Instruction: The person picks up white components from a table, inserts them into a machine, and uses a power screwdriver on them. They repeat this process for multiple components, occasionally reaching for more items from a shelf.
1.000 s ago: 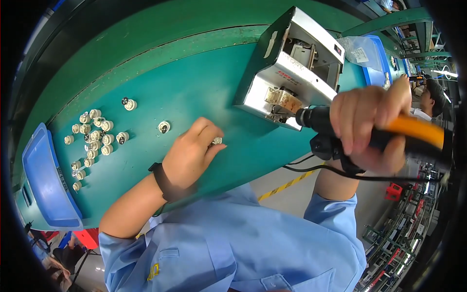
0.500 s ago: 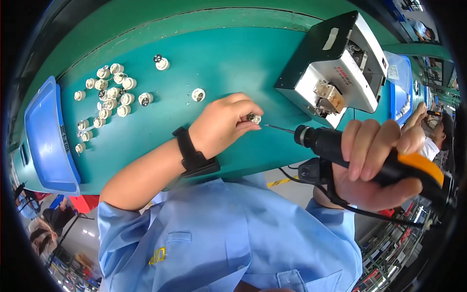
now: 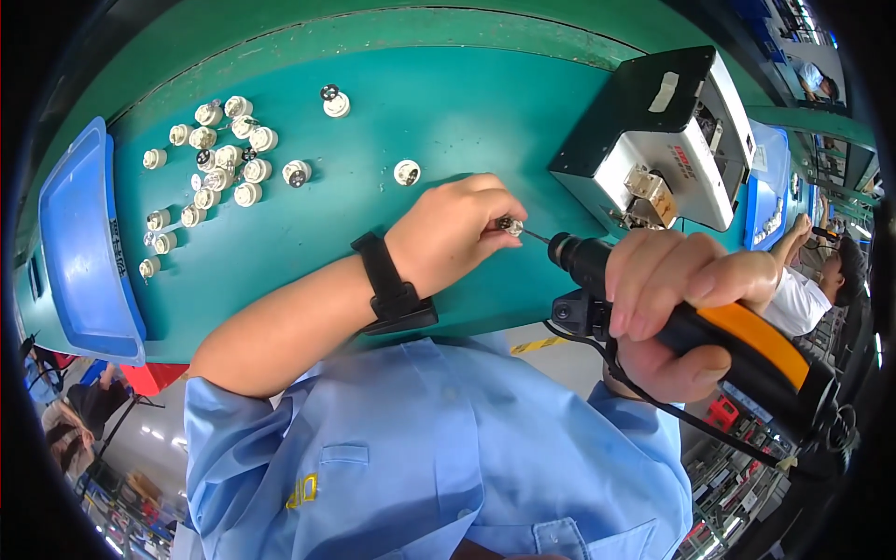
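Between thumb and fingers, my left hand (image 3: pixel 457 224) pinches a small white round part with a black piece on it (image 3: pixel 511 226), just above the green mat. My right hand (image 3: pixel 681 299) is wrapped round a black and orange electric screwdriver (image 3: pixel 747 350). Its thin bit points left and reaches the small part, seemingly touching it. A lone white round part (image 3: pixel 407 173) lies on the mat beyond my left wrist. Another white part with a black disc (image 3: pixel 336 103) sits farther back.
Several similar white parts (image 3: pixel 224 159) are scattered at the left of the green mat (image 3: pixel 485 103). A blue tray (image 3: pixel 89 252) stands at the left edge. At the right is a black and silver machine (image 3: pixel 653 140). A cable trails from the screwdriver. Another person (image 3: pixel 812 289) sits at the far right.
My right hand has brought the screwdriver left, so its bit now meets the part in my left hand. The left hand has shifted slightly right in the picture, as has the machine.
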The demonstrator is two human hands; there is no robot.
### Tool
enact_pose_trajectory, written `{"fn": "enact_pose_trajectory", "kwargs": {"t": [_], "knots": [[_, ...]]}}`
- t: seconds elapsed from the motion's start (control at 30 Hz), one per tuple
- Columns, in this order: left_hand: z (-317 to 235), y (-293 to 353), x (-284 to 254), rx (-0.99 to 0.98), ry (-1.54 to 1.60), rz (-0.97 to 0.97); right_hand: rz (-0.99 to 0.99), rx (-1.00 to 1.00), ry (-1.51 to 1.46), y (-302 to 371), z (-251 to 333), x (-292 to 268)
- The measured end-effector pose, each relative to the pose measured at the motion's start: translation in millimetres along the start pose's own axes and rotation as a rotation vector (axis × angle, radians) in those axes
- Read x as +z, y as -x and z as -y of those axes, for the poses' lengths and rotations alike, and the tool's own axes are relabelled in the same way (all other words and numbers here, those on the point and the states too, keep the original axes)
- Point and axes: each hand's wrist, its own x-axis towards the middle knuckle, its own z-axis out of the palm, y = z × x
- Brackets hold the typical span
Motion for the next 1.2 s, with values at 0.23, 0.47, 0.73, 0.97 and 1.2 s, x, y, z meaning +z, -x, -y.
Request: {"fn": "enact_pose_trajectory", "kwargs": {"t": [0.23, 0.47, 0.73, 0.97, 1.2], "knots": [[0.7, -0.4, -0.6, 0.021, -0.007, -0.023, 0.082, 0.038, 0.015, -6.1, -4.5, 1.7], [0.1, -2.4, 2.9, 0.061, -0.028, -0.034, 0.086, 0.074, 0.018, -10.3, -4.2, 3.6], [-21.7, -1.8, 6.0, -0.052, -0.139, -0.032, -0.248, -0.196, 0.043, -3.8, 67.7, -46.1], [-14.0, -0.1, 8.2, -0.019, -0.165, -0.01, -0.316, -0.206, 0.094, -0.8, 47.9, -69.9], [-13.4, 2.6, 8.2, -0.095, 0.072, -0.038, -0.143, -0.102, 0.024, -13.3, 43.1, -79.5]]}}
